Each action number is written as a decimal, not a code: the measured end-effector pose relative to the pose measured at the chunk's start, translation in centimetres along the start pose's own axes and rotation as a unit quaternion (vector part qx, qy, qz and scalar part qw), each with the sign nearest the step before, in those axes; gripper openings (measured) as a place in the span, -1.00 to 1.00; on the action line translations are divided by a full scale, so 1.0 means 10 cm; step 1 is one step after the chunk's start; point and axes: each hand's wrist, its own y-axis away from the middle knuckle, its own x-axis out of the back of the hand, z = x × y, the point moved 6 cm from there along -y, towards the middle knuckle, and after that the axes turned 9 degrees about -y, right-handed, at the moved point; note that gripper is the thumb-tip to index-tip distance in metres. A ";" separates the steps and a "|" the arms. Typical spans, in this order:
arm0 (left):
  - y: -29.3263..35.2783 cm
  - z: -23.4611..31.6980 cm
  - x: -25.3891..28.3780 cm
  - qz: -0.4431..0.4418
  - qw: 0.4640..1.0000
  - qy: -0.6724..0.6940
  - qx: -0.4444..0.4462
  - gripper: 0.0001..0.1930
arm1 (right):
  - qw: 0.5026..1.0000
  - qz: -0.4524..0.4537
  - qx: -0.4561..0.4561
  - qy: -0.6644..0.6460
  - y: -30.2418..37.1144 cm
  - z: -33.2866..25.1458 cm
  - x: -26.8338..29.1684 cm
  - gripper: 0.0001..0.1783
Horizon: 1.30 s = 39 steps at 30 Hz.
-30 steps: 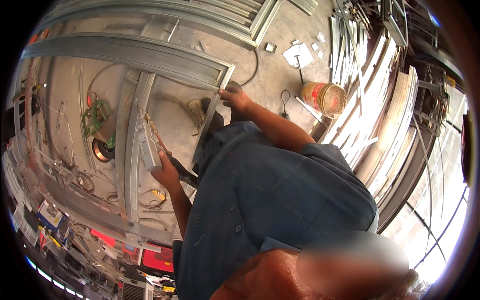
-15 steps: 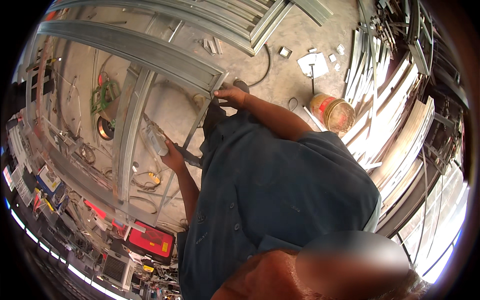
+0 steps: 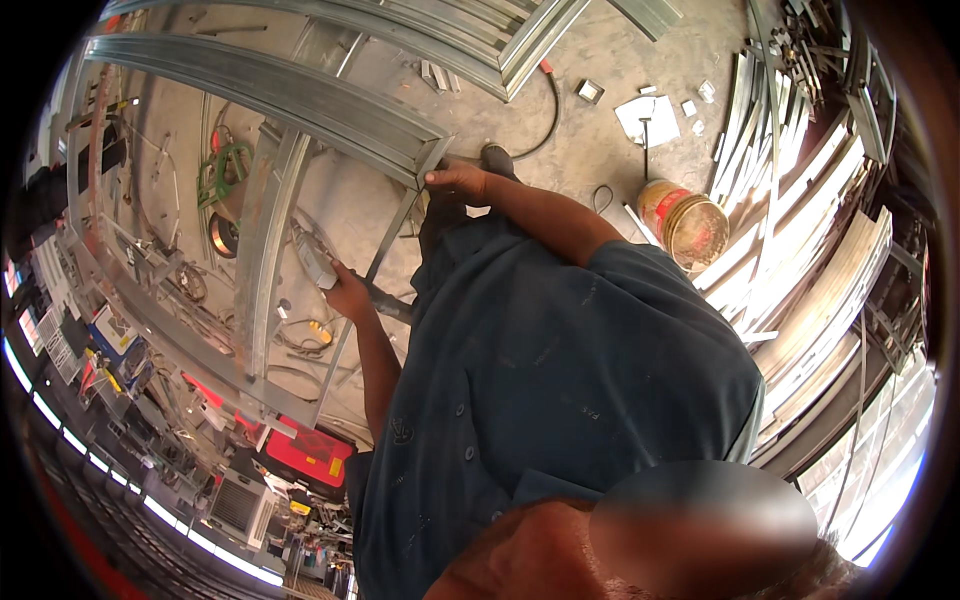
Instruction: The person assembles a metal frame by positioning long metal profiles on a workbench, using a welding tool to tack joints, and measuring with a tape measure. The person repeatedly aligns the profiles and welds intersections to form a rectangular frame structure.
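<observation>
My left hand (image 3: 347, 293) is wrapped round a long tool with a grey body (image 3: 316, 262) and a dark rear end. Its exact kind is not plain from here. The tool lies between a metal crosspiece and my body, angled down and away. My right hand (image 3: 460, 182) grips the near right corner of a large frame of grey metal profiles (image 3: 345, 125), its thumb along the edge. Some of the fingers are hidden behind that corner.
Another metal frame (image 3: 520, 62) lies beyond. A stained bucket (image 3: 697, 228) stands right, beside stacked metal strips (image 3: 790, 230). A green wire-spool holder (image 3: 222, 178) sits inside the frame's span. At lower left are a red case (image 3: 308, 458) and crowded tools. Cables run over the floor.
The whole view has shifted slightly, so the surroundings sit a little farther right. Both hands keep their holds on the grey tool and the frame corner.
</observation>
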 end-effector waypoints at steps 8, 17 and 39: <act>-0.10 -0.32 -0.20 0.023 0.999 -0.035 0.005 -0.49 | 0.998 0.026 0.041 0.041 0.09 -0.06 -0.09 -0.24; -0.04 -0.18 -0.17 0.044 0.998 -0.047 0.008 -0.41 | 0.995 0.079 -0.030 0.050 0.27 -0.09 -0.19 -0.04; -0.04 -0.10 -0.12 0.054 0.996 -0.053 0.051 -0.43 | 0.994 0.035 -0.093 -0.034 0.07 0.20 0.21 -0.05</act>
